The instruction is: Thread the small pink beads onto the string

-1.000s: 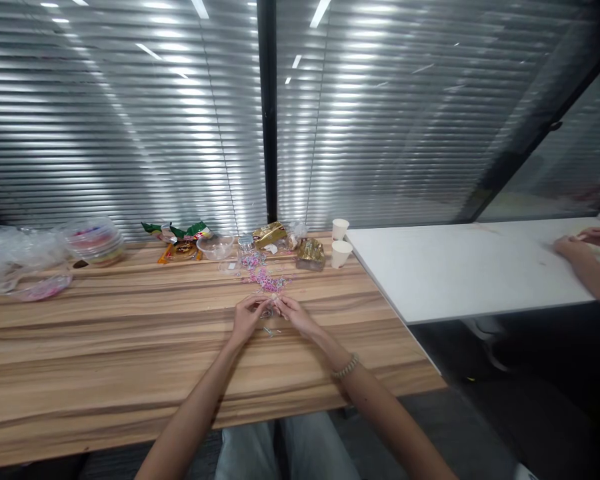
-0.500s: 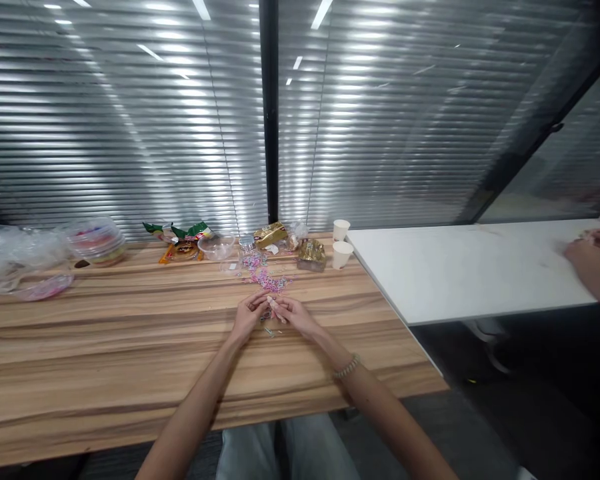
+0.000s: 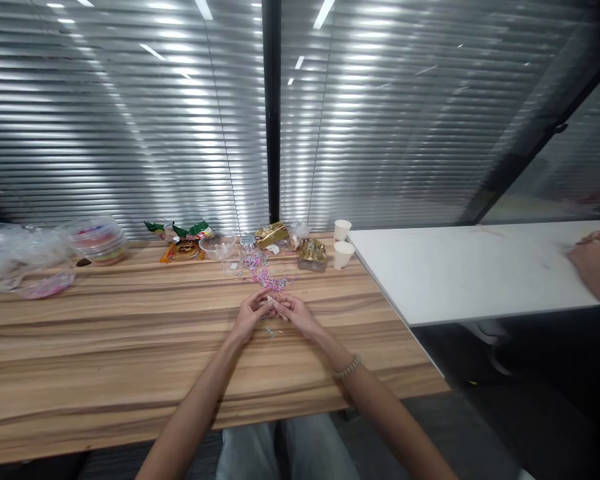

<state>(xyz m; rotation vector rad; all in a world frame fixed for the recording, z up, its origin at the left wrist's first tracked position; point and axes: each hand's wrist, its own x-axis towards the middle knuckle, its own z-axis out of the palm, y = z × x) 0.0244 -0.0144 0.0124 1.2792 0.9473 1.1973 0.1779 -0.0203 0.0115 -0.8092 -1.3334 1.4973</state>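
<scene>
My left hand (image 3: 250, 315) and my right hand (image 3: 297, 315) meet fingertip to fingertip over the wooden table (image 3: 130, 360). A small whitish piece (image 3: 268, 301) shows between the pinched fingers of both; its kind is too small to tell. Just beyond the fingertips lies a scattered heap of small pink, purple and pale beads (image 3: 270, 280). Some of these run back toward a small clear jar (image 3: 247, 244). Below my hands lie a few thin greenish bits (image 3: 269, 331). A beaded bracelet (image 3: 348, 367) circles my right wrist.
Along the back stand a clear bowl (image 3: 218, 248), snack packets (image 3: 183, 233), gold wrappers (image 3: 312, 255) and two paper cups (image 3: 343, 255). Stacked plastic tubs (image 3: 99, 240) and clear bags (image 3: 25, 250) sit at left. A co-worker's hands (image 3: 593, 253) rest over the white table (image 3: 460, 273).
My fingertips have shifted slightly around the whitish piece, which now sits lower between both hands. The view has moved very little.
</scene>
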